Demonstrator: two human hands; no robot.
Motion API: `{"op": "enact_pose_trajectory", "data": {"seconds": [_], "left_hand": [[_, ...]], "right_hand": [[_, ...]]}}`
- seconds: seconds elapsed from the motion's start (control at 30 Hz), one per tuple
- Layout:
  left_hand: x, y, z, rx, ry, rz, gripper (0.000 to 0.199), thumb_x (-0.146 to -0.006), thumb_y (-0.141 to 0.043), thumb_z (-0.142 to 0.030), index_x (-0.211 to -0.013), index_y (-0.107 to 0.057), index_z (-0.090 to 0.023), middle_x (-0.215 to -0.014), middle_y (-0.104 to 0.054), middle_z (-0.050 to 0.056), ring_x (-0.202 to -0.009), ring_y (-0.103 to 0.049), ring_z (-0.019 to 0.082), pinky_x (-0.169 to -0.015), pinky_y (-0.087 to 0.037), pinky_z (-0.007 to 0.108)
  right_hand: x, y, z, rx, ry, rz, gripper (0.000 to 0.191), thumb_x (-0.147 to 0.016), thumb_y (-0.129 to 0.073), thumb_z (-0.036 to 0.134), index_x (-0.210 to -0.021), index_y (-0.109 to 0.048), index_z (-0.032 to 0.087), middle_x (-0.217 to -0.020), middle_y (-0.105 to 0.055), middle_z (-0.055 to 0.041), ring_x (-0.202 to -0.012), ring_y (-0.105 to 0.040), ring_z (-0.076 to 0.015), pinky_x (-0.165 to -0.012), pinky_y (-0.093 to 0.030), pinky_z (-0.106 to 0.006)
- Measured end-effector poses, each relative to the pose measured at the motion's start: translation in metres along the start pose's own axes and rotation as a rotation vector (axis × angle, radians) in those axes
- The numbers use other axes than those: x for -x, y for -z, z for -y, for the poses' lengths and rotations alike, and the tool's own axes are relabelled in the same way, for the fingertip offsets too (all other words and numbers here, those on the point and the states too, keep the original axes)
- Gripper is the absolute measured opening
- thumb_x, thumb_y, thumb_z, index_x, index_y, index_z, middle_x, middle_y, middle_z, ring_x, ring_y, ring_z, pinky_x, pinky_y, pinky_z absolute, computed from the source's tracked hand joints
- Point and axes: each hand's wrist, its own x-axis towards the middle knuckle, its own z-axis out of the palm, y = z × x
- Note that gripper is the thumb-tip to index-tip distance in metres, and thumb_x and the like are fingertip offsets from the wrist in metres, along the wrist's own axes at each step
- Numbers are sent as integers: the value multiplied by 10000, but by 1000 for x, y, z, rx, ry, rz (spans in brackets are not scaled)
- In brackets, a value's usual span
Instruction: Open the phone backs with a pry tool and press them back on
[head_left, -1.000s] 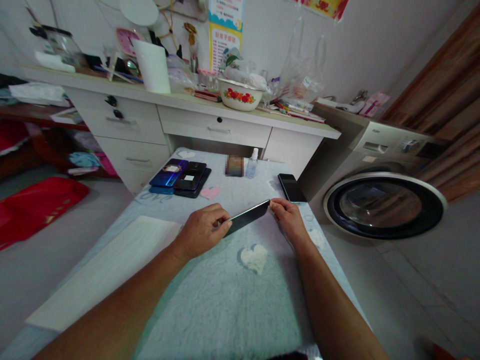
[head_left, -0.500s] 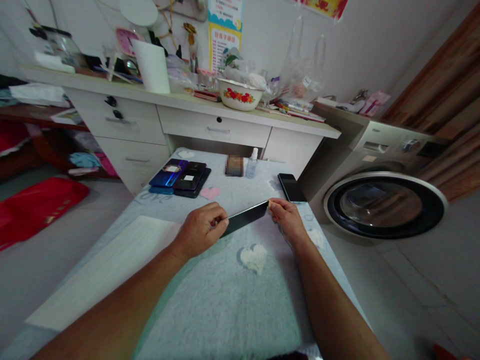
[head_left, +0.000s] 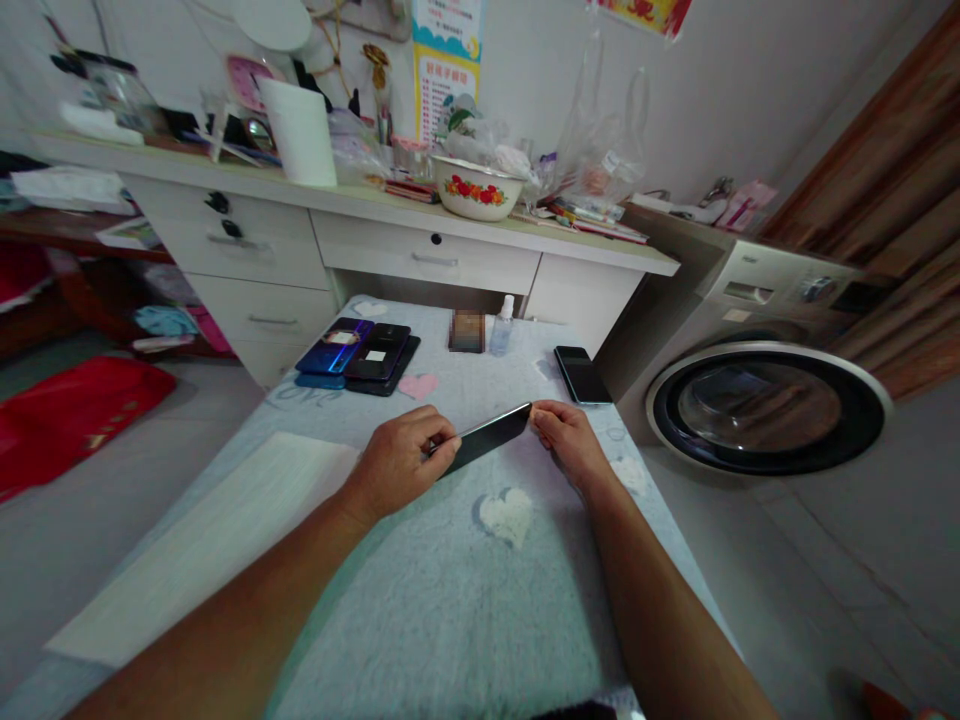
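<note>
A dark smartphone [head_left: 491, 438] is held tilted on its long edge over the cloth-covered table. My left hand [head_left: 409, 455] is closed round its near left end, thumb on the dark face. At the far right end my right hand [head_left: 566, 435] is closed in a pinch at the corner; whether its fingertips also hold something small, I cannot make out. Another phone [head_left: 583, 376] lies face up beyond my right hand. Further left, a blue phone [head_left: 335, 345] and a black phone [head_left: 379, 355] lie on other phones, white labels on their backs.
A clear spray bottle [head_left: 502, 327] stands at the table's back beside a blurred-out small item [head_left: 466, 331]. A long white sheet [head_left: 217, 540] lies on the left. Behind is a white desk [head_left: 435, 250] with a flowered bowl [head_left: 478, 190]; a washing machine [head_left: 750, 290] stands at right.
My right fingers have shifted slightly at the phone's corner. The phone and my left hand stay almost in place; the view has moved a little.
</note>
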Motion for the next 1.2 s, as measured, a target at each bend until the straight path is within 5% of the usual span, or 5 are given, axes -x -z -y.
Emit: {"op": "enact_pose_trajectory", "data": {"seconds": [0.5, 1.2], "left_hand": [[-1, 2, -3, -10, -12, 3, 138, -861, -547, -208, -765, -641, -176, -730, -567, -5, -652, -548, 124, -625, -415, 254], [-3, 0, 5, -196, -118, -73, 169, -922, -496, -216, -876, -649, -161, -813, -621, 50, -789, -584, 200, -706, -464, 332]], "right_hand": [[-3, -2, -9, -145, 24, -31, 251, -733, -646, 378, -853, -686, 161, -604, -494, 32, -517, -381, -88, -491, -293, -232], [-2, 2, -10, -66, 4, 40, 174, -740, -588, 326, -728, -646, 162, -555, -436, 42, -498, -334, -84, -476, -248, -233]]}}
